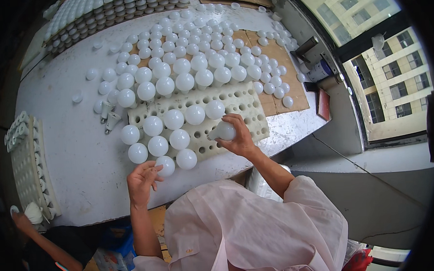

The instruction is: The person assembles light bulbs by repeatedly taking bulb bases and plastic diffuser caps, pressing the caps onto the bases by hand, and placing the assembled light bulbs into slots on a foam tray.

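Observation:
My right hand (238, 137) is closed around a white light bulb (225, 131), its narrow end pointing left, over the holed foam tray (247, 117). My left hand (144, 181) is at the tray's near left corner, fingers loosely bent and apart. Its fingertips are right beside a round bulb (165, 166); whether they touch it I cannot tell. Several round white bulbs stand upright in the tray's left part and along its far side, such as one bulb (180, 139) in the middle. Open holes show in the tray's right part.
Many white domes (207, 34) cover a cardboard sheet (292, 91) behind the tray. Two loose bulb bases (112, 121) lie left of it. Another foam tray (27, 165) stands at the left, near a co-worker's hand (23, 222). Stacked trays (110, 14) stand at the back; a window is at right.

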`<action>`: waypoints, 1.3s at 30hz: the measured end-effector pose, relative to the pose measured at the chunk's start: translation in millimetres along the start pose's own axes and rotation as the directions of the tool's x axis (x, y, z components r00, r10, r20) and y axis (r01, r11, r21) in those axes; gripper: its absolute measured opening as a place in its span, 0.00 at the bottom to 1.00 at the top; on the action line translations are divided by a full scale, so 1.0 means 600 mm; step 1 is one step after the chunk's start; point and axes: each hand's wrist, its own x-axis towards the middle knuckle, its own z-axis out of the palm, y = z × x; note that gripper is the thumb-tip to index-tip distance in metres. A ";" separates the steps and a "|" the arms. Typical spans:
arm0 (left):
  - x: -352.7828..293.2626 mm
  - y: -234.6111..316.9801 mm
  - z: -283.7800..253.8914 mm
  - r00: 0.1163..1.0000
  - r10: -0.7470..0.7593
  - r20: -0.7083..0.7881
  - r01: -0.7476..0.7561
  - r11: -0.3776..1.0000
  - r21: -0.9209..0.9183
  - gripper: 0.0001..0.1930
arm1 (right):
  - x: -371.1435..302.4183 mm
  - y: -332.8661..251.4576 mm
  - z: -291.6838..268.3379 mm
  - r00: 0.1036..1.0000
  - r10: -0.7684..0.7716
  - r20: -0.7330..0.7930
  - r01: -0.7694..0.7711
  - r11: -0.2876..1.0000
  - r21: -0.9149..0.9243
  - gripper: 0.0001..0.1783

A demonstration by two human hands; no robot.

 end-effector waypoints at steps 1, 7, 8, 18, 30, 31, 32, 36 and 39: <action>0.009 0.003 -0.016 0.993 0.034 -0.112 -0.032 0.999 0.017 0.18 | 0.005 -0.003 0.016 0.999 -0.032 0.032 0.034 0.998 -0.058 0.40; 0.074 -0.023 -0.151 0.828 0.186 -0.529 0.013 0.937 0.349 0.16 | 0.008 -0.019 0.076 0.984 -0.018 0.175 0.054 0.978 -0.200 0.38; 0.096 -0.038 -0.179 0.765 0.259 -0.589 0.040 0.895 0.445 0.16 | 0.005 -0.023 0.077 0.984 -0.028 0.174 0.062 0.979 -0.195 0.38; 0.340 -0.078 -0.262 0.787 0.396 -0.473 0.372 0.306 0.876 0.30 | -0.051 -0.031 0.024 1.000 -0.005 0.029 0.011 0.973 -0.231 0.32; 0.293 -0.111 -0.295 0.754 0.267 -0.600 0.219 0.759 0.613 0.19 | -0.114 0.197 -0.158 0.784 0.389 -0.484 -0.494 0.863 -0.106 0.23; 0.264 -0.109 -0.300 0.746 0.192 -0.637 0.167 0.873 0.459 0.19 | -0.102 0.221 -0.171 0.795 0.410 -0.448 -0.511 0.850 -0.129 0.24; 0.232 -0.109 -0.308 0.738 0.112 -0.665 0.111 0.952 0.284 0.19 | -0.084 0.243 -0.177 0.798 0.410 -0.441 -0.503 0.857 -0.113 0.24; 0.126 -0.074 -0.233 0.701 0.199 -0.685 -0.293 0.956 -0.021 0.21 | -0.021 0.352 -0.197 0.825 0.484 -0.290 -0.560 0.766 -0.316 0.31; 0.042 -0.050 -0.195 0.677 0.249 -0.693 -0.338 0.941 0.009 0.24 | 0.041 0.417 -0.199 0.865 0.474 -0.165 -0.498 0.768 -0.402 0.36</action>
